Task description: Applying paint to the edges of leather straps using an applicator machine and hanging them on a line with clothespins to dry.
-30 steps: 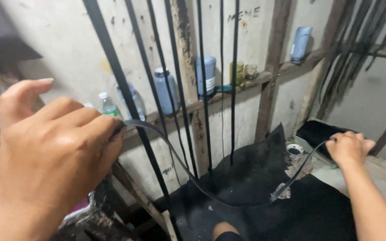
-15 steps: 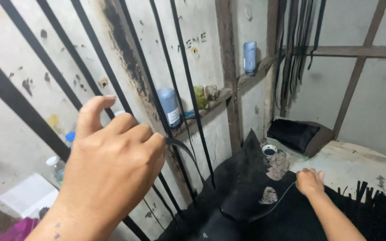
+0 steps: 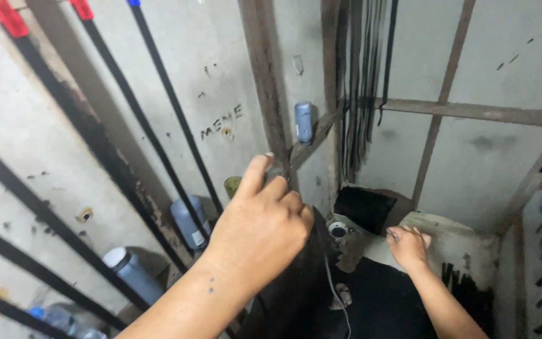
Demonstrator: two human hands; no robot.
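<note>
Head view. Left hand (image 3: pixel 261 235) raised in the foreground at about 7 o'clock of frame centre, fingers curled into a narrow grip on the upper end of a thin black strip (image 3: pixel 321 242). The thumb sticks up; the pinch itself is mostly hidden behind the knuckles. The strip drops from that hand and narrows to a pale thread-like line running down toward 6 o'clock.

Right hand (image 3: pixel 407 246) sits lower, at about 4 o'clock, palm down on the pale tabletop (image 3: pixel 472 242), fingertips bent. Whether it pinches the strip's far end I cannot tell; the contact point is too small to read.

Judgement on technique: the strip looks limp and narrow, so it wants steady tension between both hands, a firm pinch at the top end, and no twist along its length. Keep it clear of the black sheet (image 3: pixel 384 301) below, where it is hard to see.

Strip appearance: black, flat, flexible, matte, the same look as the long strips (image 3: pixel 158 88) hanging on the wall at 10 o'clock and the bundle (image 3: pixel 362 81) at 12 o'clock.

Surroundings: blue-grey bottles (image 3: pixel 303 122) on the wooden ledge, a small round pot (image 3: pixel 339 231) just left of the right hand.
</note>
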